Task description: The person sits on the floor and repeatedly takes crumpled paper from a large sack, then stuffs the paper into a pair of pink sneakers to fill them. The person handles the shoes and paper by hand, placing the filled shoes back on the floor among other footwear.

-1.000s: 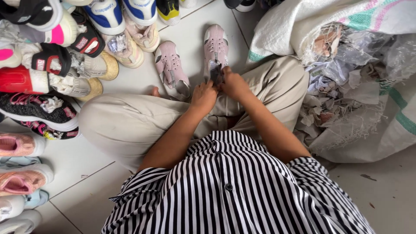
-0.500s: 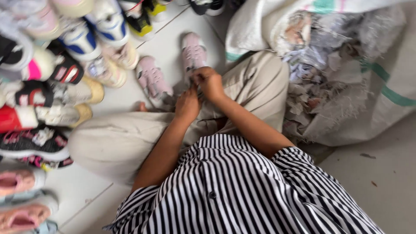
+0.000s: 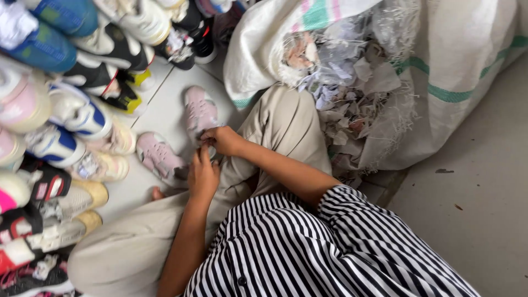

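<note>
Here both hands, left hand (image 3: 203,176) and right hand (image 3: 220,140), pinch something small, unclear what; crowded 2 pink shoes (image 3: 179,137) nearby could get knocked.

Left hand (image 3: 203,175) and right hand (image 3: 221,139) meet fingertip to fingertip at the heel of a pink sneaker (image 3: 199,113); a second pink sneaker (image 3: 158,157) lies just left of the fingers.

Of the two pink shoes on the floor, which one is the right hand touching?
The farther pink shoe, by the sack: the right hand rests at its heel end. The nearer pink shoe lies left of the left hand.
</note>
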